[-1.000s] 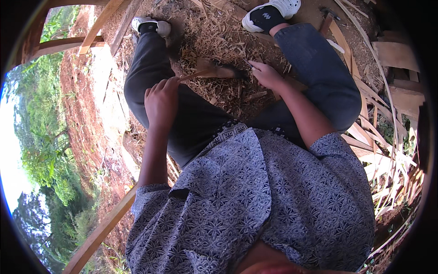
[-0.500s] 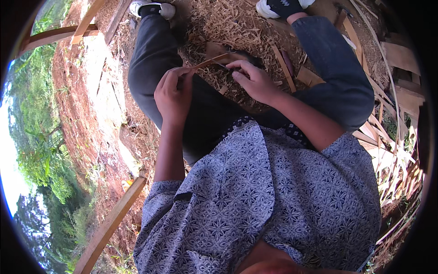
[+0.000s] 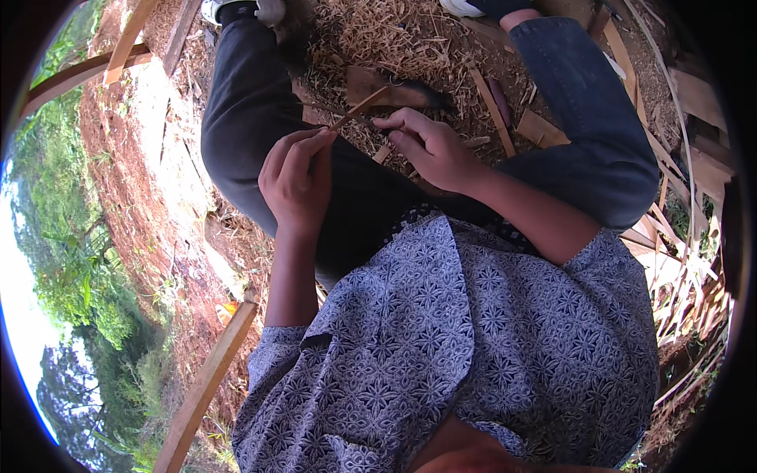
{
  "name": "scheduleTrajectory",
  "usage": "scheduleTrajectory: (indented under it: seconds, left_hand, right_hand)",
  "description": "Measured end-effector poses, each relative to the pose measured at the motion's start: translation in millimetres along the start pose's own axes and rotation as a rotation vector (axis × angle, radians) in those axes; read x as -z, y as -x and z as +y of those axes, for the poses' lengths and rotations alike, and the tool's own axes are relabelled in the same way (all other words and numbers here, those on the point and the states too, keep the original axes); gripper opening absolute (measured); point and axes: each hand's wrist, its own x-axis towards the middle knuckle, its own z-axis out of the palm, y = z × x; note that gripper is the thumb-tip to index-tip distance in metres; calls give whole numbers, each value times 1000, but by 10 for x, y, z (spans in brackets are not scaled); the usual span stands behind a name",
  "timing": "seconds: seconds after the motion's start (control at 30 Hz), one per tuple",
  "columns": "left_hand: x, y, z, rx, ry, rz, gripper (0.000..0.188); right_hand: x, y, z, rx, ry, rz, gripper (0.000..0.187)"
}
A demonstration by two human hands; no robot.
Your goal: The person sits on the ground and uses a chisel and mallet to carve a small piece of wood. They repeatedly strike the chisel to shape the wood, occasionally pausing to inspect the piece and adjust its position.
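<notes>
My left hand [image 3: 298, 173] is closed, pinching the near end of a thin reddish-brown wood strip [image 3: 364, 104] between thumb and fingers. The strip slants up and to the right above my lap. Across from it, my right hand [image 3: 432, 154] is closed around a slim knife [image 3: 364, 121], its handle mostly hidden by the fingers. The narrow dark blade points left, toward the lower part of the strip; whether they touch I cannot tell.
Pale shavings [image 3: 386, 39] cover the ground between my feet. Beyond my hands lies a flat wood piece [image 3: 364, 83]. Wood strips [image 3: 493, 110] and an offcut [image 3: 540, 128] lie near my right leg. Boards [image 3: 698, 98] are at far right, a wooden post [image 3: 209, 386] at left.
The wood strip now tilts more steeply, its free end higher. My right hand has shifted slightly left, and the blade reaches further left past the strip. Both hands keep their grip.
</notes>
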Motion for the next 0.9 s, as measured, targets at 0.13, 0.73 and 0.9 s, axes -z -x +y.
scheduleTrajectory:
  seconds: [0.13, 0.73, 0.9]
  left_hand:
    - [-29, -45, 38, -2, 2, 17, 15]
    - [-112, -75, 175, -95, 14, 4, 18]
    - [-117, -67, 147, -89, 7, 15, 19]
  right_hand:
    - [9, -39, -83, 22, -19, 2, 28]
    - [55, 13, 99, 209, 8, 100, 32]
    - [48, -47, 107, 217, 23, 122, 30]
